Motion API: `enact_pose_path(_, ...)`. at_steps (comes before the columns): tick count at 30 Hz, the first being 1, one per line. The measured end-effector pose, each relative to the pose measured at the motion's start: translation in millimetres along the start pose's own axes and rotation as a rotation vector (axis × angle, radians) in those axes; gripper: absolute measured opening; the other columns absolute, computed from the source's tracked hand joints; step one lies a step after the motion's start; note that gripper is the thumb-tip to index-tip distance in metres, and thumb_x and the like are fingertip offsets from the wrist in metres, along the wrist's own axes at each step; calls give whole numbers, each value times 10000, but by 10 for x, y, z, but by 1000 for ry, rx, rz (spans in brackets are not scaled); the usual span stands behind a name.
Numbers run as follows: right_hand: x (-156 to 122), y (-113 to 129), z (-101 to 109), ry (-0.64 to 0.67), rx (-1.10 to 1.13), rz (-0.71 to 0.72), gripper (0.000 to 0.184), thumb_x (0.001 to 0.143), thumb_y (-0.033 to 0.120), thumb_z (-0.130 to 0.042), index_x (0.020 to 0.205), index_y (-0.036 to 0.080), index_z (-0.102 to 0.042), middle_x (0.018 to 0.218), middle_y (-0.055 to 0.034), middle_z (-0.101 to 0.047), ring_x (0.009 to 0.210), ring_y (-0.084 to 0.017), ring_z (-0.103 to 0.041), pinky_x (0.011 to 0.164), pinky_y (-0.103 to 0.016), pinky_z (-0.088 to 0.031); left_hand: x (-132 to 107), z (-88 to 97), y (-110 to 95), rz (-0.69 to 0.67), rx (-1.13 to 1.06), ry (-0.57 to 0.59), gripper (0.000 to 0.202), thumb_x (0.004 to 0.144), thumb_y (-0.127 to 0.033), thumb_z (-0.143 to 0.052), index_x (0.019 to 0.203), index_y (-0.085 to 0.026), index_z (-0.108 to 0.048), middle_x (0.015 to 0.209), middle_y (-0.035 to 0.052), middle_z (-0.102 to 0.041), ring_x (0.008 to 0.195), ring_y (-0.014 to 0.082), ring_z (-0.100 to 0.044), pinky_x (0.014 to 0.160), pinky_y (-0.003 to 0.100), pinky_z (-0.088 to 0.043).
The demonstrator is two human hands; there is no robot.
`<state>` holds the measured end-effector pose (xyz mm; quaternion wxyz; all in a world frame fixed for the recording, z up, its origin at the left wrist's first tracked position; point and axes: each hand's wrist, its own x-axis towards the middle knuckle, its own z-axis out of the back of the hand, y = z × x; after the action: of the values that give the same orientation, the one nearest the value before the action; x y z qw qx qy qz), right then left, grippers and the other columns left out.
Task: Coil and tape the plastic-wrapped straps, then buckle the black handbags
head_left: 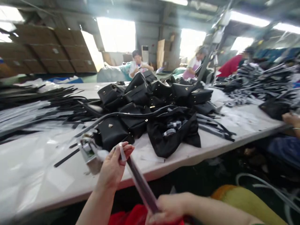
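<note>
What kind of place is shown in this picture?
Probably a bag factory or workshop: black bags lie heaped on a long worktable, strips lie around them, and cardboard boxes are stacked behind.

Dark strap (pixel 142 186) — lower end hidden; co-worker's arm (pixel 295 122) — cut off by right edge.

The left hand (pixel 116 161) holds the upper end of a dark strap (pixel 142 182), the right hand (pixel 167 207) its lower, before a table (pixel 39 184) heaped with black bags (pixel 137 93).
</note>
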<state>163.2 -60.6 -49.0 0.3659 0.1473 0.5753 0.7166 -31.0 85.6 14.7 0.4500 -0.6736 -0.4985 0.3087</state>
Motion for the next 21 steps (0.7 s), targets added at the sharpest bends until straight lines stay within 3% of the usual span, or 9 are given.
enact_pose_path(2, -23, 122, 111, -152, 239, 117, 529, 887, 574, -476, 921, 108, -723, 715, -31, -675, 539, -94, -549, 566, -191, -451, 20, -209, 160, -132, 394, 57, 283, 823, -467, -622, 879, -193, -660, 834, 52, -680, 832, 201, -637, 767, 293, -517)
enact_pose_path(4, -236, 231, 419, -464, 416, 145, 621, 884, 629, -425, 719, 87, -680, 511, -5, -546, 386, -59, -371, 438, -193, -356, -126, -358, 316, -97, 716, 321, 358, 832, -535, -568, 747, -200, -663, 752, 59, -663, 776, 225, -611, 737, 321, -499)
enact_pose_path(6, -481, 274, 778, -714, 377, 37, 599, 865, 612, -447, 570, 116, -605, 414, 24, -434, 355, -56, -283, 403, -206, -309, -354, -464, 417, 15, 798, 618, 473, 897, -579, -428, 745, -197, -662, 641, 33, -603, 636, 188, -555, 646, 300, -470)
enact_pose_path(9, -609, 257, 997, -959, -41, -159, 345, 730, 447, -655, 791, 109, -692, 679, -62, -634, 602, -146, -547, 611, -279, -478, -634, -619, 444, 214, 637, 754, 579, 886, -677, -357, 790, -181, -641, 504, -23, -480, 455, 121, -411, 510, 253, -392)
enact_pose_path(12, -379, 270, 619, -840, -232, -36, 600, 640, 329, -725, 1209, 165, -623, 1185, -114, -620, 1063, -243, -565, 940, -360, -450, -689, -774, 383, 213, 459, 629, 579, 897, -676, -325, 862, -182, -626, 430, -52, -419, 397, 113, -374, 543, 270, -436)
enact_pose_path(14, -181, 295, 217, -571, -61, 20, 425, 712, 383, -679, 1105, 220, -678, 1038, -43, -670, 965, -216, -611, 857, -312, -491, -605, -810, 343, -22, 489, 483, 513, 924, -605, -340, 896, -186, -633, 552, 12, -562, 517, 160, -531, 714, 335, -506)
enact_pose_path(16, -106, 318, -53, -413, 164, -11, 264, 763, 466, -636, 900, 255, -714, 780, 19, -659, 741, -170, -630, 667, -255, -506, -477, -753, 346, -286, 635, 333, 448, 927, -546, -374, 908, -190, -646, 802, 99, -671, 766, 230, -642, 885, 407, -490)
enact_pose_path(19, -325, 352, 67, -425, 332, -67, 357, 793, 551, -586, 871, 223, -703, 657, 22, -604, 523, -121, -551, 503, -231, -453, -363, -575, 457, -424, 864, 345, 420, 888, -545, -437, 931, -199, -672, 957, 148, -695, 917, 297, -654, 911, 455, -489)
enact_pose_path(21, -578, 378, 389, -641, 247, -132, 401, 815, 524, -559, 899, 155, -693, 644, -7, -596, 495, -121, -529, 499, -250, -459, -408, -508, 554, -361, 933, 421, 421, 854, -580, -481, 801, -217, -689, 829, 133, -701, 809, 289, -663, 800, 413, -527)
